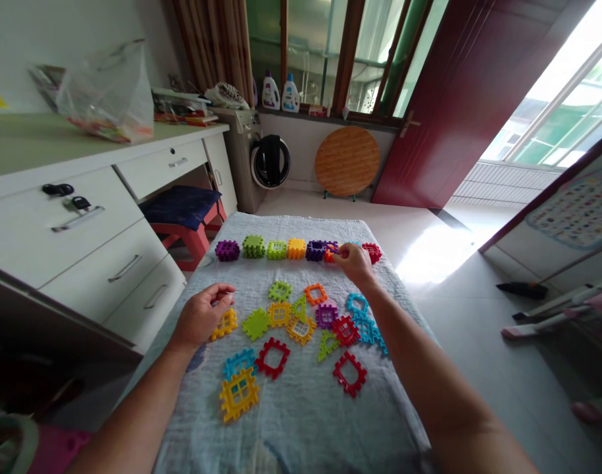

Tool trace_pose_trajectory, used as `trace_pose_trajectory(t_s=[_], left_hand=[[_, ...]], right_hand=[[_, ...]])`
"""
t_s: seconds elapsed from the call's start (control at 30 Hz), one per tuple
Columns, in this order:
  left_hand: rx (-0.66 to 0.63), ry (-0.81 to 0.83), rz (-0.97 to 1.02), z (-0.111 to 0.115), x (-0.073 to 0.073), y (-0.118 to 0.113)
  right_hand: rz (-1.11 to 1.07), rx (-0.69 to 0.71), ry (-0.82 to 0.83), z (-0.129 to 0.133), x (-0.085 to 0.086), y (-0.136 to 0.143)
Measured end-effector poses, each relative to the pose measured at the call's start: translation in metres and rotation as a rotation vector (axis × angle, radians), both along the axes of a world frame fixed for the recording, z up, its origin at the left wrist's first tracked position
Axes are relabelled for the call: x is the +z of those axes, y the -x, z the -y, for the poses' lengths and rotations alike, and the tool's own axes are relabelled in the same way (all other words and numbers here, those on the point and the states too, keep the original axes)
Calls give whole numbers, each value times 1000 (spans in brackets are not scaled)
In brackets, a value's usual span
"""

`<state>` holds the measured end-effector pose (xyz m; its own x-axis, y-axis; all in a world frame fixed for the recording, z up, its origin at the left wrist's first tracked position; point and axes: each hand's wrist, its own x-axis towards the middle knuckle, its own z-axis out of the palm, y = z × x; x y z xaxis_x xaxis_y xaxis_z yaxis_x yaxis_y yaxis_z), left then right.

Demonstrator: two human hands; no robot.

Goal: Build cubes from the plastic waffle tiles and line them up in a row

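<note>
My right hand [356,263] reaches to the row of stacks at the far side of the cloth-covered table. Its fingertips are closed on an orange interlocking tile [329,256], beside a dark purple stack [314,250]. My left hand [202,317] hovers at the left, loosely curled with thumb and forefinger slightly apart; I see nothing held. Just under it lies a yellow tile [226,324], partly covered by the hand. Loose notched tiles lie between my arms, among them a green one [256,323], a purple one [326,316] and a red frame [273,370].
Along the row stand a purple stack [227,250], green stack [254,246], yellow stack [296,248] and red stack [372,253]. Blue tiles [364,328] lie near my right forearm. A white desk [83,220] and a stool [182,207] stand left of the table [301,441].
</note>
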<state>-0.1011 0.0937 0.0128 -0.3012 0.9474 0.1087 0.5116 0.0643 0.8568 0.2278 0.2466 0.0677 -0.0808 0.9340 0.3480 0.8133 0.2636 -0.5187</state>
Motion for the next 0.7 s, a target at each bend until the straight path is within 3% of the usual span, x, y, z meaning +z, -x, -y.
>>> trace_pose_trajectory(t_s=[0.17,0.33,0.57,0.7], left_hand=[[0,-2,-19,-1,-2,3],[0,-9,-26,-1,2,2],[-2,-15,-27,0,2,3],[2,1,-29,-1,1,4]], right_hand=[[28,-71,92,-22,-2,32],[65,-124,140,-26,-7,49],[90,-160,134,-18,-8,59],[30,-140,63,-11,1,48]])
